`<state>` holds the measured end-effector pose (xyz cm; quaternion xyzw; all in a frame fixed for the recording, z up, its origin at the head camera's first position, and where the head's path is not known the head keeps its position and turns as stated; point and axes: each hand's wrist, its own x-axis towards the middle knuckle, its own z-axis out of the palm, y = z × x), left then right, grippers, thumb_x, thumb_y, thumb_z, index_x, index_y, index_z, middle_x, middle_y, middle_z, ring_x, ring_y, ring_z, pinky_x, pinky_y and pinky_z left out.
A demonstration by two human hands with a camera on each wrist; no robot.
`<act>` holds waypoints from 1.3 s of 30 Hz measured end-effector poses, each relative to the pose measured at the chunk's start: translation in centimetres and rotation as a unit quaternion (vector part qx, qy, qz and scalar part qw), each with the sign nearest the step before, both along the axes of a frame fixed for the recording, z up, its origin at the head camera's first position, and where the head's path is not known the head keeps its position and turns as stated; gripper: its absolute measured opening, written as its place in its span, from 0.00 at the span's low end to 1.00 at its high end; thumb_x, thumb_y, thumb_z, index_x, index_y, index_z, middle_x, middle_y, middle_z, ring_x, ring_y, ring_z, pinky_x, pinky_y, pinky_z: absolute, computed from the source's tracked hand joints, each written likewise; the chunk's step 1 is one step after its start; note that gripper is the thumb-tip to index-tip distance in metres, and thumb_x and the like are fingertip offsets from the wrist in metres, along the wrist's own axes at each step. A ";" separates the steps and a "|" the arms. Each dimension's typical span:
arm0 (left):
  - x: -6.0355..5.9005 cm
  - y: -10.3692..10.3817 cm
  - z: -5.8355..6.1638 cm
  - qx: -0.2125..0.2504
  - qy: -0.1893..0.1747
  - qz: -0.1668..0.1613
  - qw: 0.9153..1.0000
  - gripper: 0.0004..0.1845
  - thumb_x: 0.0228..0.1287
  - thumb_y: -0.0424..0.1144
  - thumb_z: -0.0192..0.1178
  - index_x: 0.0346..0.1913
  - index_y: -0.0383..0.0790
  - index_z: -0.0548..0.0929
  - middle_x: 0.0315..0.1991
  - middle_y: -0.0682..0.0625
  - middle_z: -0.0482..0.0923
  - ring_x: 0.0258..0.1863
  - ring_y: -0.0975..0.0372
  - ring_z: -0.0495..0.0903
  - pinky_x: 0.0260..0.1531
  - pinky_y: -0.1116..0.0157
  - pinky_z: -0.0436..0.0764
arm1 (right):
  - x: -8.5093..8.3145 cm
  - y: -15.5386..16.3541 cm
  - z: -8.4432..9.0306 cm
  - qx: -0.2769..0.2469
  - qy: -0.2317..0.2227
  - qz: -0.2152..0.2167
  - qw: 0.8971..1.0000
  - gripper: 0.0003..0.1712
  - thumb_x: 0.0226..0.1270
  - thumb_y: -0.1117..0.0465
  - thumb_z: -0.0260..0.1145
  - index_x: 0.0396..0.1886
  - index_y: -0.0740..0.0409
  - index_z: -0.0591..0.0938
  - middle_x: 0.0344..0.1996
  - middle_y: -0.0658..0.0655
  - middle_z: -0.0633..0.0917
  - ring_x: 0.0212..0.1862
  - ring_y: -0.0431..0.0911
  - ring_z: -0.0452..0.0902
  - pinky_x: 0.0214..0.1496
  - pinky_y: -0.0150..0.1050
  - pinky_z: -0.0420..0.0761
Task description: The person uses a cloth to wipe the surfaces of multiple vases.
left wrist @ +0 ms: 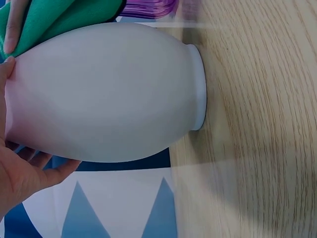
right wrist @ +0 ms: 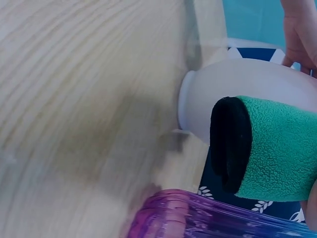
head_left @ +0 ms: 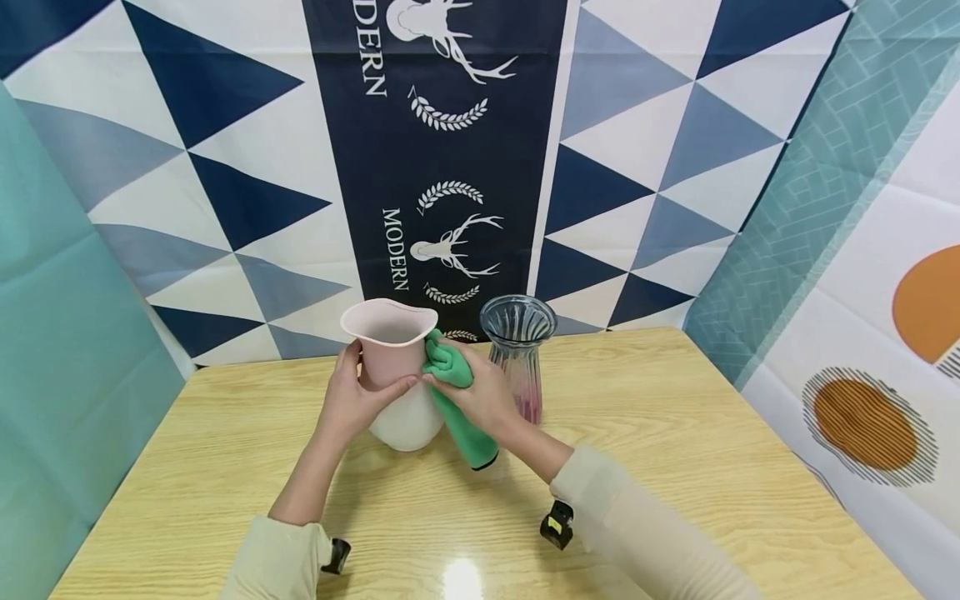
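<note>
My left hand (head_left: 352, 400) grips the pink vase (head_left: 393, 367) near the desk's (head_left: 675, 433) far edge; my right hand (head_left: 483, 396) presses a gripped green cloth (head_left: 453, 392) against its neck.

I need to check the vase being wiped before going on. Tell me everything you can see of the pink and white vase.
The vase stands upright on the wooden table, just left of a clear ribbed glass vase. It looks matte, like ceramic: pink at the wavy flared rim and neck, fading to white on the rounded belly, with a small foot. The left hand holds its neck, and the right hand presses a green cloth against its right side. No chips or cracks are visible.
</note>
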<state>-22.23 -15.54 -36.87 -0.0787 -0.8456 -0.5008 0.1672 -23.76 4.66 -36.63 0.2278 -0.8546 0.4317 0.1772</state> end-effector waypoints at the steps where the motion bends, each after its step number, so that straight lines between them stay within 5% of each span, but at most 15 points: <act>1: 0.0 0.0 0.0 0.001 -0.001 -0.003 1.000 0.50 0.45 0.53 0.73 0.69 0.45 0.58 0.62 0.45 0.65 0.59 0.52 0.68 0.59 0.48 0.71 | 0.0 0.0 -0.2 0.002 0.003 0.000 1.000 0.31 0.56 0.48 0.69 0.60 0.48 0.75 0.54 0.54 0.81 0.52 0.47 0.79 0.50 0.44 0.80; 14: -0.3 -0.3 0.0 0.011 -0.020 -0.022 1.000 0.50 0.46 0.51 0.73 0.69 0.45 0.56 0.63 0.45 0.64 0.61 0.52 0.67 0.60 0.49 0.71 | 0.4 0.7 -2.5 0.018 0.014 -0.010 1.000 0.30 0.56 0.48 0.69 0.59 0.50 0.76 0.54 0.54 0.82 0.51 0.46 0.79 0.51 0.43 0.80; 39: -0.5 -0.7 0.2 0.036 -0.029 -0.069 0.997 0.48 0.48 0.46 0.72 0.69 0.44 0.55 0.63 0.44 0.63 0.61 0.51 0.66 0.60 0.46 0.70 | 1.3 1.6 -5.0 0.081 -0.046 -0.047 0.995 0.32 0.55 0.42 0.67 0.59 0.46 0.75 0.53 0.54 0.82 0.51 0.50 0.80 0.49 0.47 0.80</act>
